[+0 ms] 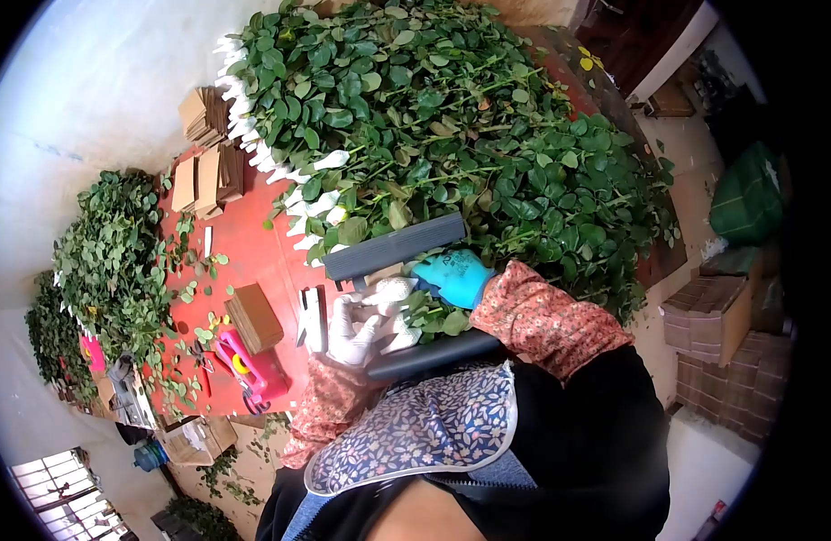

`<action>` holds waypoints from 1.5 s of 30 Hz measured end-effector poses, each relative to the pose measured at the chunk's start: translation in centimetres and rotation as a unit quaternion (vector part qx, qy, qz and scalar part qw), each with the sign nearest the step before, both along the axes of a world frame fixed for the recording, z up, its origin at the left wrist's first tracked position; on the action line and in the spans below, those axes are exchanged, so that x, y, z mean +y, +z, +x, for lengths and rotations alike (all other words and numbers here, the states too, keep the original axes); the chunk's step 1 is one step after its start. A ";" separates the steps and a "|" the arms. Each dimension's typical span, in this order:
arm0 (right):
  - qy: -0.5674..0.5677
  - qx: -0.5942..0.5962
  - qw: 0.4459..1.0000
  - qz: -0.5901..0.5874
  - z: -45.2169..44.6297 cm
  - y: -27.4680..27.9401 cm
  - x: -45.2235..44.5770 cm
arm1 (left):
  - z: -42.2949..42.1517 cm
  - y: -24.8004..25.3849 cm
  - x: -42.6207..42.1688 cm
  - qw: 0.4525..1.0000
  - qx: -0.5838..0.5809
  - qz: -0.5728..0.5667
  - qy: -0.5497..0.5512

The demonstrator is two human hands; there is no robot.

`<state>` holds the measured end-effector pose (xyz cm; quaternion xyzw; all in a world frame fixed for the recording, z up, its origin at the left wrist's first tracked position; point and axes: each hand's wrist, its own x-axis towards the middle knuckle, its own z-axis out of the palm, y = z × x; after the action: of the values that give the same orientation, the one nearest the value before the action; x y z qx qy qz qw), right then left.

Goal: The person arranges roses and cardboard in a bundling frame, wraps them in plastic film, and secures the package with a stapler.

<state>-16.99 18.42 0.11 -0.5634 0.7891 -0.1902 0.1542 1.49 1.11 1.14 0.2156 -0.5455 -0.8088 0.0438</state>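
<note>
My left hand (pixel 348 338), in a white glove, is beside several white-sleeved flower heads (pixel 399 293). Its fingers are curled together; what is between them cannot be made out against the white sleeves. My right hand (pixel 459 278), in a blue glove, bends over the leafy stems (pixel 441 317) behind those heads, its fingertips partly hidden among them. These stems lie between a grey ribbed bar (pixel 396 248) and a black padded bar (pixel 433 355) close to my body. A piece of brown cardboard (pixel 383 274) shows under the ribbed bar. Left of my left hand stands a white, dark-edged tool (pixel 313 319).
A big heap of leafy stems (pixel 433 117) with white-sleeved heads covers the far side of the red table (pixel 262 230). Cardboard stacks (pixel 253 318), a pink tape dispenser (pixel 253 371) and red-handled cutters (pixel 203 368) lie to the left. Cartons (pixel 708 307) stand at right.
</note>
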 end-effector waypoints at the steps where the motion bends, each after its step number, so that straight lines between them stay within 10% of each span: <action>1: 0.002 -0.003 1.000 0.002 0.1 -0.2 0.1 | 0.1 -0.1 -0.2 0.999 0.013 -0.036 -0.011; 15: -0.029 -0.001 1.000 0.006 0.4 -0.4 -0.1 | 0.9 -1.5 -0.1 0.960 0.070 -0.270 0.028; 20: -0.029 0.019 0.995 0.093 -0.2 -0.7 -0.8 | 5.1 -2.9 -4.4 0.971 0.009 -0.124 0.202; 23: -0.031 0.076 0.992 0.091 0.5 0.0 -1.4 | 3.6 -2.1 -3.9 0.960 -0.033 0.208 0.183; 38: -0.068 0.105 0.984 0.123 1.6 -0.3 -2.4 | -0.8 -5.1 -0.2 0.972 0.075 0.115 0.190; 40: -0.077 0.096 0.988 0.095 1.5 -1.1 -2.0 | 0.8 -9.6 -2.8 0.973 -0.047 -0.062 0.216; 42: -0.075 0.048 0.995 0.040 0.9 -2.2 -1.3 | 1.0 -6.3 -6.1 0.914 -0.011 0.273 0.300; 45: -0.072 -0.105 0.992 -0.010 -0.1 0.7 0.4 | 4.0 -5.9 -6.6 0.934 0.009 0.274 0.230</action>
<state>-17.09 18.82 0.76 -0.4835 0.8051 -0.2666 0.2169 5.53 -5.49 -4.77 0.3318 -0.2379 -0.8963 0.1729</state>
